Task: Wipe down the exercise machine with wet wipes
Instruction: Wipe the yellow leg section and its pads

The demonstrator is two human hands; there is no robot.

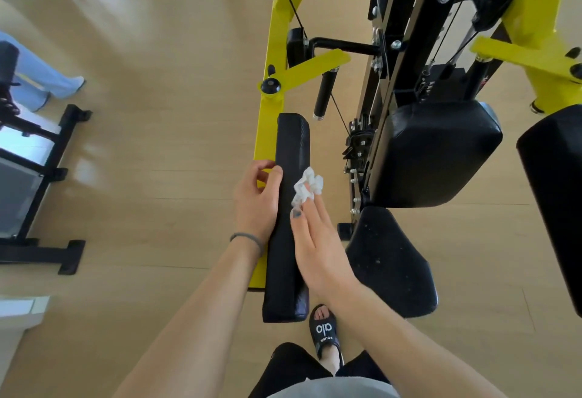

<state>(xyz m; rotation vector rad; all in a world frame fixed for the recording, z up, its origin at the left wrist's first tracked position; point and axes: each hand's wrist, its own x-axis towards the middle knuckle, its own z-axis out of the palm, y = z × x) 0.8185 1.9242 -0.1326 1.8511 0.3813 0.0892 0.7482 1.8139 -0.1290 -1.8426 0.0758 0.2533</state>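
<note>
left hand [256,199] rests on long black arm pad [288,240], thumb along its left edge, fingers loosely curled | right hand [315,240] presses crumpled wet wipe [307,188] (white) onto pad's right side, fingers straight, together | yellow frame [267,120] beside pad

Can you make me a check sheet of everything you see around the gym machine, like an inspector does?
Surface: long black arm pad on a yellow frame.
Job's things: crumpled white wipe lies on the pad's right edge.
Clutter: nothing seen.
Hands: left hand rests against the pad's left side, fingers loosely curled; right hand presses the wipe to the pad with straight fingers.
Cables: thin black machine cables run along the frame.
Surroundings: light wood floor, black seat pad, black back pad, black sandal, another rack at left.
</note>
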